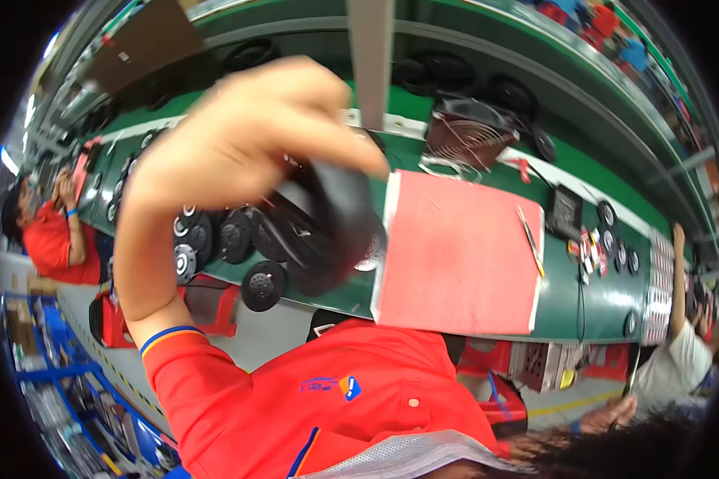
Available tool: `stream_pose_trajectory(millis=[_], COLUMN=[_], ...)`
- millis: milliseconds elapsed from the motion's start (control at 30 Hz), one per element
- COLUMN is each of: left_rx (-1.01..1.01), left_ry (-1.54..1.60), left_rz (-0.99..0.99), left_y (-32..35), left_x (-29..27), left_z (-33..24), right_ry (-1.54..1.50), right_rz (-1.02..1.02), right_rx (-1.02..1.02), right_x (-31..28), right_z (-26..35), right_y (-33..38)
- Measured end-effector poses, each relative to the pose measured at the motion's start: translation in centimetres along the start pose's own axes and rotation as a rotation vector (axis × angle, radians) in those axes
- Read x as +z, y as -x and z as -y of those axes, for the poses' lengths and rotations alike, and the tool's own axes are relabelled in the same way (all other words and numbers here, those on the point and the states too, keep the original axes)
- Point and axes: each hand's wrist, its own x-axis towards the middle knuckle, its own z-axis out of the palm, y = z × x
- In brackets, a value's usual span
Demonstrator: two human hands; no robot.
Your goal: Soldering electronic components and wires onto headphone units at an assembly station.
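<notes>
Raised high on the left, my left hand [256, 132] is curled with the fingers bent downward, blurred by motion. Directly under its fingers hangs a glossy black rounded part [331, 215], apparently in its grip; the blur hides its exact kind. Several black discs with pale hubs [236, 235] lie on the green bench beneath and beside it. To the right of the part, a pink mat [459, 255] covers the bench. Far off at the lower right, what seems to be my right hand [615, 413] reaches outward past dark hair; its fingers are too small to read.
On the mat's right edge lies a thin pen-like tool [531, 239]. A box with a round wire grille [471, 132] stands behind the mat. Further right are a black tray [565, 211] and small wheels [607, 214]. Co-workers sit left [56, 239] and right [675, 367]. A post [370, 64] rises behind.
</notes>
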Motion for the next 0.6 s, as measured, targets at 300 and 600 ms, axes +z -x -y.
stream_pose_trajectory(millis=[300, 600], left_rx=[0.499, -0.676], left_ry=[-0.236, 1.747], left_rz=[0.609, -0.090], left_y=[-12.4, -5.7], left_x=[20.7, 21.7], left_z=[-7.7, -9.0], right_ry=[-0.900, -1.230], right_rz=[0.449, 0.680], right_rx=[0.211, -0.022], right_x=[9.0, 9.3], right_z=[25.9, 30.3], right_y=[5.9, 9.7])
